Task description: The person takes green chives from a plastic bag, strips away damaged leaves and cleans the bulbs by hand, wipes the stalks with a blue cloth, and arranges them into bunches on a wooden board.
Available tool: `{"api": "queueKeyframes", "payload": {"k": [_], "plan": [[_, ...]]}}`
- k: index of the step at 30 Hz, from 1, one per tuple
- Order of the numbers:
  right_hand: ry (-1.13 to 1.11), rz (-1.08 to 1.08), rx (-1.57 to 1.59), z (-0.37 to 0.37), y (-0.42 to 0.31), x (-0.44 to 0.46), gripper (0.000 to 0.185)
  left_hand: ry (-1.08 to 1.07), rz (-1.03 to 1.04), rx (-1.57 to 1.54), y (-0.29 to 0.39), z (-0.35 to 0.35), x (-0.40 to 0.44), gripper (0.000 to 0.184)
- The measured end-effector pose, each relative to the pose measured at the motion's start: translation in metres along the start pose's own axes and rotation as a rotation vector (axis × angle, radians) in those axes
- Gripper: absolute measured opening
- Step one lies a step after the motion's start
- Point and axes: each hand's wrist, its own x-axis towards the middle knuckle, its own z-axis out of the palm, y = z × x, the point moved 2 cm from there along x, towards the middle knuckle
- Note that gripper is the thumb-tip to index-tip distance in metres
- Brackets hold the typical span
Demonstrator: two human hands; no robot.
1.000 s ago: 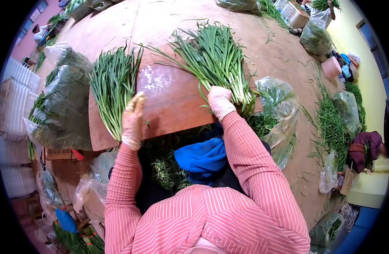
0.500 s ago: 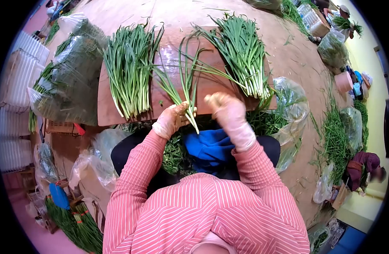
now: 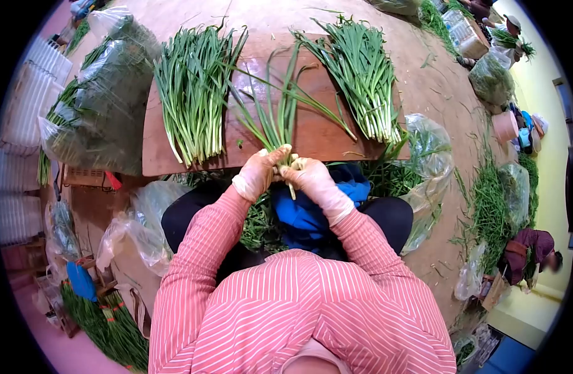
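Both hands wear thin, pale, stained gloves and meet just off the near edge of a brown board. My left hand is closed round a small bunch of garlic chives, whose leaves fan away over the board. At the pale stalk ends, my right hand is closed, thumb and fingers pinching the same chives. One pile of chives lies on the board's left side and another pile on its right. A loose chive stalk slants between the bunch and the right pile.
A plastic bag of greens stands left of the board. Blue cloth and leaf scraps lie in my lap. Clear plastic hangs at the board's right corner. Cut greens and a co-worker are further right.
My right hand has come in leftward and down to the stalk ends beside my left hand and closed on them. The loose stalk's pale end now lies apart from the right pile.
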Motion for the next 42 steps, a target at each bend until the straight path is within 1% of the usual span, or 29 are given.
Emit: {"api": "queueKeyframes", "payload": {"k": [1, 3, 4, 5, 7, 9, 11, 12, 13, 14, 15, 17, 18, 19, 21, 22, 23, 25, 26, 27, 29, 30, 31, 33, 35, 37, 39, 41, 42], "plan": [[0.099, 0.009, -0.39, 0.001, -0.004, 0.0, 0.029, -0.001, -0.051, 0.078, 0.003, 0.005, -0.007, 0.023], [0.085, 0.055, -0.847, 0.011, -0.029, -0.009, 0.034, 0.025, -0.011, 0.06, -0.003, 0.013, -0.011, 0.017], [0.017, -0.059, -0.925, 0.013, -0.023, -0.012, 0.038, 0.052, 0.021, 0.049, -0.008, 0.009, -0.011, 0.015], [0.025, -0.048, -0.876, 0.009, -0.041, -0.02, 0.034, 0.079, 0.056, 0.039, -0.013, 0.001, -0.006, 0.013], [0.384, -0.229, -0.834, -0.02, -0.038, -0.007, 0.026, -0.065, -0.058, -0.281, -0.016, -0.005, -0.008, 0.019], [0.755, -0.239, -1.169, -0.063, -0.033, 0.009, 0.021, 0.041, -0.028, -0.199, -0.007, -0.003, -0.018, 0.021], [0.709, 0.19, -1.259, -0.099, 0.015, 0.049, 0.022, 0.098, 0.026, -0.118, -0.004, -0.001, -0.019, 0.02], [0.71, 0.187, -1.262, -0.106, 0.015, 0.047, 0.022, -0.014, 0.03, -0.196, -0.004, -0.002, -0.017, 0.023], [0.58, 0.25, -1.177, -0.109, 0.019, 0.047, 0.024, -0.125, 0.033, -0.274, -0.005, -0.003, -0.017, 0.025], [0.45, 0.307, -1.089, -0.109, 0.02, 0.047, 0.026, -0.126, 0.078, -0.292, -0.003, 0.001, -0.018, 0.027], [0.388, 0.276, -0.994, -0.099, 0.006, 0.034, 0.027, -0.121, 0.081, -0.294, -0.004, 0.004, -0.018, 0.027], [0.372, 0.11, -0.845, -0.071, 0.0, 0.011, 0.026, 0.042, 0.054, -0.169, -0.005, 0.006, -0.015, 0.025], [0.295, 0.048, -0.74, -0.053, -0.01, -0.007, 0.024, -0.004, 0.037, -0.177, -0.009, 0.003, -0.012, 0.024], [0.22, -0.008, -0.631, -0.036, -0.016, -0.022, 0.022, 0.051, 0.003, -0.116, -0.008, 0.01, -0.015, 0.033], [0.04, 0.044, -0.434, -0.014, -0.014, -0.032, 0.021, -0.086, 0.033, -0.048, -0.01, 0.008, -0.011, 0.036], [-0.046, 0.24, -0.035, -0.012, -0.016, -0.039, 0.021, -0.107, 0.047, 0.004, -0.009, 0.007, -0.012, 0.039], [-0.048, 0.242, -0.034, -0.011, -0.01, -0.038, 0.021, -0.105, 0.046, 0.003, -0.007, 0.009, -0.015, 0.039], [-0.08, 0.156, 0.462, -0.011, 0.003, -0.031, 0.021, -0.135, 0.1, -0.008, 0.0, 0.016, -0.021, 0.041], [-0.059, 0.219, 0.582, -0.012, -0.003, -0.034, 0.016, -0.111, 0.118, -0.009, 0.006, 0.017, -0.022, 0.042], [-0.062, 0.215, 0.582, -0.012, 0.0, -0.033, 0.016, -0.097, 0.141, 0.013, 0.008, 0.014, -0.02, 0.041], [-0.002, 0.157, 0.819, -0.01, 0.007, -0.036, 0.019, -0.111, 0.169, 0.025, 0.014, 0.016, -0.023, 0.036], [0.029, 0.2, 0.651, -0.015, 0.007, -0.04, 0.02, -0.107, 0.168, 0.025, 0.015, 0.014, -0.022, 0.036], [0.195, 0.243, 0.266, -0.021, 0.005, -0.049, 0.023, -0.081, 0.18, -0.033, 0.017, 0.01, -0.02, 0.037], [0.151, 0.315, -0.317, -0.034, 0.034, -0.051, 0.027, 0.004, 0.214, -0.178, 0.024, 0.006, -0.016, 0.036], [0.163, 0.216, -0.938, -0.046, 0.02, -0.07, 0.03, -0.089, 0.237, -0.196, 0.034, 0.011, -0.021, 0.037], [0.317, 0.167, -1.006, -0.054, -0.009, -0.071, 0.037, -0.121, 0.251, -0.23, 0.031, 0.01, -0.016, 0.037], [0.404, -0.026, -0.91, -0.053, -0.045, -0.07, 0.039, -0.155, 0.265, -0.26, 0.023, 0.008, -0.009, 0.037], [0.372, -0.191, -0.783, -0.032, -0.059, -0.063, 0.031, -0.17, 0.225, -0.319, 0.015, 0.007, -0.001, 0.034], [0.361, -0.258, -0.752, -0.018, -0.067, -0.061, 0.03, -0.258, 0.196, -0.357, 0.017, 0.015, -0.005, 0.031]]}}
